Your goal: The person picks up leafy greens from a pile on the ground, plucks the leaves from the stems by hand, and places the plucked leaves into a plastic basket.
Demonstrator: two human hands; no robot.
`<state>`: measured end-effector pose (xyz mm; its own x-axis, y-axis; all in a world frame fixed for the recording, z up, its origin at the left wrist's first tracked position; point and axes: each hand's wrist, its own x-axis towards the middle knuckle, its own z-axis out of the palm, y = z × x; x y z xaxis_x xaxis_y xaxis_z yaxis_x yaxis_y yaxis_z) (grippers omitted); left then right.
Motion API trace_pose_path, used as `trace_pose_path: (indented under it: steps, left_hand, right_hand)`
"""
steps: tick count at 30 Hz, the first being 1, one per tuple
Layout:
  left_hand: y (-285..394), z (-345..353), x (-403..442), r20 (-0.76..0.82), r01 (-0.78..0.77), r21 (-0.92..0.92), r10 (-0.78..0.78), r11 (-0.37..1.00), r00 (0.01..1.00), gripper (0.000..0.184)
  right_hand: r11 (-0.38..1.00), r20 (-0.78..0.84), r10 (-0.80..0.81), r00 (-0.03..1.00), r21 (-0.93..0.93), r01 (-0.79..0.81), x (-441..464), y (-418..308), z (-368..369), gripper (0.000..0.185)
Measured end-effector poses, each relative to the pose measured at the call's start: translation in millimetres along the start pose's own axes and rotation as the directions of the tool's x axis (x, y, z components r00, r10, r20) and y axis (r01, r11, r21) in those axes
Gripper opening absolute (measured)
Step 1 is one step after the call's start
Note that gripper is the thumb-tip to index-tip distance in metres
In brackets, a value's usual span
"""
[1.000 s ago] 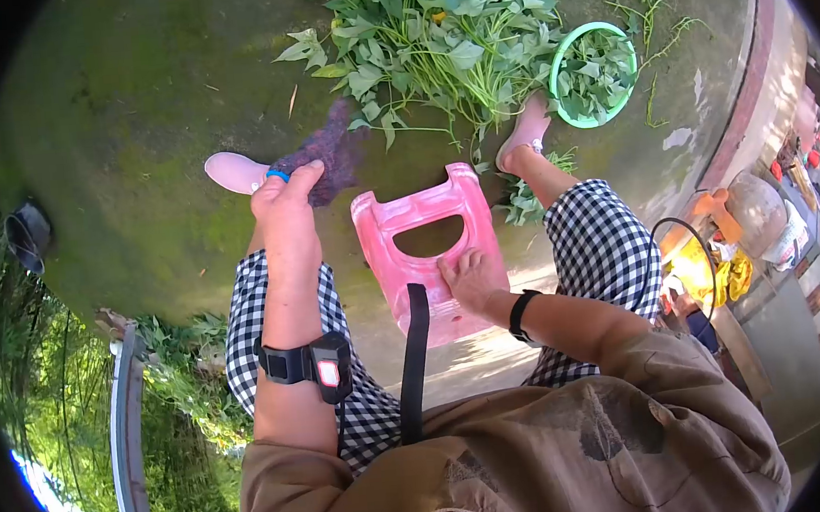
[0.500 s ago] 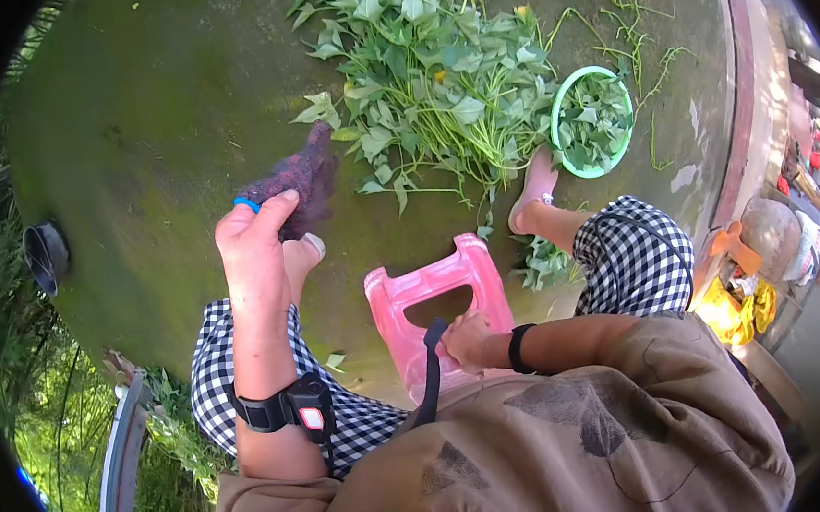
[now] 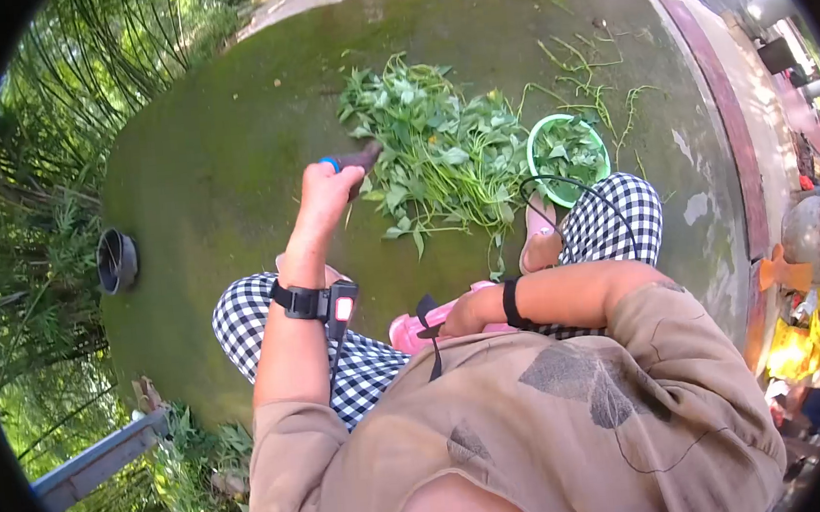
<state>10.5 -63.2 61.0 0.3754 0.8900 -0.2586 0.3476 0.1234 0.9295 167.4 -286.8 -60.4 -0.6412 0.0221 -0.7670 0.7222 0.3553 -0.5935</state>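
Left grip: the left grip [image 3: 324, 193] pinches a dark cloth [image 3: 365, 157] between thumb and fingers, a blue band [image 3: 331, 164] showing at the fingers.
Dark cloth: at the left edge of the leafy heap [image 3: 440, 148], its far end close against the leaves; much of it is hidden by the hand.
Left forearm: below and left of the leafy heap, with a black strapped device [image 3: 340, 310] near the wrist.
Right grip: the right grip [image 3: 463, 316] rests at the pink stool [image 3: 403, 334], below the leafy heap; its fingers are partly hidden, so whether they are spread or closed cannot be told.
Black strap: the black strap [image 3: 429, 320] crosses the stool beside the right grip.
Green basin: the green basin [image 3: 534, 150] stands just right of the leafy heap, with leaves inside, near the right knee.
Loose stems: the loose stems [image 3: 602, 96] lie on the ground [image 3: 211, 175], up and right of the leafy heap.
Dark bucket: the dark bucket [image 3: 119, 262] is well left of the leafy heap.
Yellow bag: the yellow bag [image 3: 795, 349] is far to the lower right of the leafy heap.
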Motion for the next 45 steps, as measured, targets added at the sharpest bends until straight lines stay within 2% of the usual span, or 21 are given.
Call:
trace_pose_path:
  steps: [2, 3, 4, 6, 7, 10, 12, 13, 16, 20, 21, 23, 24, 28, 29, 32, 36, 40, 41, 44, 45]
  left_hand:
    - [13.6, 13.6, -23.5, 0.048, 0.09, -0.04, -0.088, 0.995, 0.995, 0.019]
    - [23.8, 20.9, -37.8, 0.082, 0.1, -0.077, -0.094, 0.992, 0.992, 0.021]
    - [29.5, 27.8, -49.9, 0.122, 0.115, -0.109, -0.102, 0.987, 0.987, 0.022]
    - [32.2, 38.0, -69.6, 0.121, 0.039, -0.067, -0.031, 0.997, 0.992, 0.024]
    - [31.9, 40.6, -78.2, 0.143, 0.037, -0.035, -0.032, 0.999, 0.989, 0.025]
    - [16.3, 45.9, -81.3, 0.207, 0.074, 0.086, -0.09, 0.994, 0.974, 0.024]
    - [7.6, 51.4, -78.6, 0.255, 0.092, 0.128, -0.123, 0.987, 0.959, 0.024]
    - [12.7, 58.4, -85.6, 0.248, 0.062, 0.124, -0.092, 0.99, 0.964, 0.025]
    - [39.4, 72.5, -110.9, 0.332, 0.016, 0.032, -0.025, 0.999, 0.943, 0.023]
    - [39.1, 92.4, -111.3, 0.327, -0.103, 0.002, 0.097, 0.995, 0.94, 0.027]
    - [51.5, 99.6, -122.6, 0.358, -0.087, -0.1, 0.118, 0.991, 0.926, 0.028]
    - [64.4, 106.7, -135.2, 0.39, -0.095, -0.097, 0.126, 0.991, 0.912, 0.028]
    - [70.4, 111.8, -141.6, 0.403, -0.107, -0.108, 0.142, 0.988, 0.904, 0.028]
    - [94.2, 122.6, -180.7, 0.48, -0.119, -0.141, 0.173, 0.983, 0.86, 0.027]
    - [99.3, 123.8, -190.0, 0.493, -0.081, -0.163, 0.152, 0.983, 0.857, 0.025]
    - [93.2, 123.6, -197.9, 0.502, -0.012, -0.177, 0.1, 0.984, 0.859, 0.025]
    - [62.9, 105.6, -188.6, 0.476, 0.196, -0.258, -0.052, 0.946, 0.878, 0.023]
    - [67.8, 78.9, -183.1, 0.394, 0.022, -0.36, 0.131, 0.933, 0.91, 0.023]
    - [73.6, 69.0, -176.9, 0.323, -0.043, -0.334, 0.157, 0.942, 0.933, 0.025]
    - [100.3, 31.8, -164.1, 0.118, -0.291, -0.177, 0.314, 0.94, 0.942, 0.03]
    - [122.4, 27.9, -170.2, 0.122, -0.361, -0.232, 0.395, 0.903, 0.91, 0.032]
  right_hand:
    - [0.993, -0.041, 0.071, 0.997, -0.089, -0.074, -79.0, -17.2, -46.3, 0.076]
    - [0.977, -0.277, 0.175, 0.945, -0.072, -0.202, -122.3, -26.4, -54.7, 0.09]
    - [0.978, -0.439, 0.182, 0.88, -0.011, -0.208, -167.0, -29.2, -63.0, 0.079]
    - [0.931, -0.61, 0.364, 0.704, 0.244, -0.27, -260.2, -34.1, -55.3, 0.082]
    - [0.925, -0.734, 0.369, 0.57, 0.233, -0.3, -297.7, -20.7, -34.0, 0.081]
    - [0.805, -0.793, 0.556, 0.25, 0.437, -0.402, -392.5, -36.1, 50.5, 0.077]
    - [0.675, -0.666, 0.715, 0.212, 0.58, -0.455, -426.2, -51.0, 117.6, 0.078]
    - [0.704, -0.707, 0.677, 0.204, 0.541, -0.46, -433.7, -53.8, 158.6, 0.077]
    - [0.572, -0.491, 0.819, 0.295, 0.662, -0.484, -435.3, -96.5, 227.1, 0.069]
    - [0.673, -0.678, 0.732, 0.068, 0.735, 0.081, -387.6, -105.6, 242.5, 0.047]
    - [0.684, -0.702, 0.712, -0.024, 0.685, 0.251, -367.4, -102.4, 235.4, 0.042]
    - [0.76, -0.782, 0.608, -0.133, 0.527, 0.38, -326.9, -84.2, 208.6, 0.031]
    - [0.807, -0.838, 0.516, -0.177, 0.406, 0.428, -306.9, -73.5, 193.2, 0.028]
    - [0.975, -0.943, 0.2, -0.265, 0.163, 0.153, -260.7, -64.9, 120.8, 0.054]
    - [0.988, -0.939, 0.099, -0.33, 0.054, 0.144, -249.4, -62.4, 106.9, 0.048]
    - [0.9, -0.985, 0.162, 0.058, 0.171, 0.402, -223.4, -41.4, 79.6, 0.037]
    - [0.906, -0.964, 0.253, 0.081, 0.265, 0.33, -211.2, -26.8, 72.9, 0.024]
    - [0.87, -0.939, 0.343, 0.016, 0.324, 0.372, -203.6, 8.9, 75.2, 0.02]
    - [0.887, -0.924, 0.381, -0.034, 0.354, 0.298, -203.8, 15.0, 78.5, 0.019]
    - [0.776, -0.835, 0.548, 0.059, 0.533, 0.336, -215.4, 25.3, 87.6, 0.018]
    - [0.761, -0.813, 0.576, 0.085, 0.571, 0.309, -218.9, 22.1, 89.8, 0.018]
